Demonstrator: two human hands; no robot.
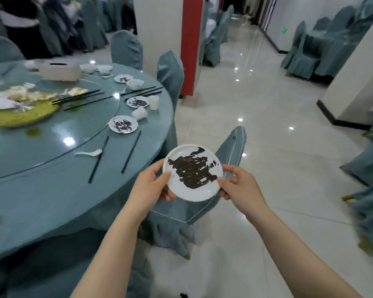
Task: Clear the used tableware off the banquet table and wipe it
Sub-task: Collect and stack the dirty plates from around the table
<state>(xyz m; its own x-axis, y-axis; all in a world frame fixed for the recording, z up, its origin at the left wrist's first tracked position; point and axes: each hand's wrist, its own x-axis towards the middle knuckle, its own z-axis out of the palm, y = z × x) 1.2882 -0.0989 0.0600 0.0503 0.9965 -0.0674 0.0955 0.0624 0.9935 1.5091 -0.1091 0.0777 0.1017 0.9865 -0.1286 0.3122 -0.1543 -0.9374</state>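
— What are the hands doing?
— The left hand (153, 183) pinches the left rim of a smeared white plate (192, 172); the right hand (238, 184) grips the opposite rim.
— Where is the plate?
— Between them, above a covered chair (194, 214), off the round banquet table (52, 190), which carries smeared saucers, chopsticks (114, 155) and cups, with tiled floor (278, 117) to the right.

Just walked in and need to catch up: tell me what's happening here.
A person is clearing a used banquet table. Both hands hold one dirty small plate smeared with dark residue, off the table's edge and above a covered chair: the left hand grips its left rim, the right hand its right rim. Much remains on the table: three more dirty plates, chopsticks, a spoon, cups and a food platter.
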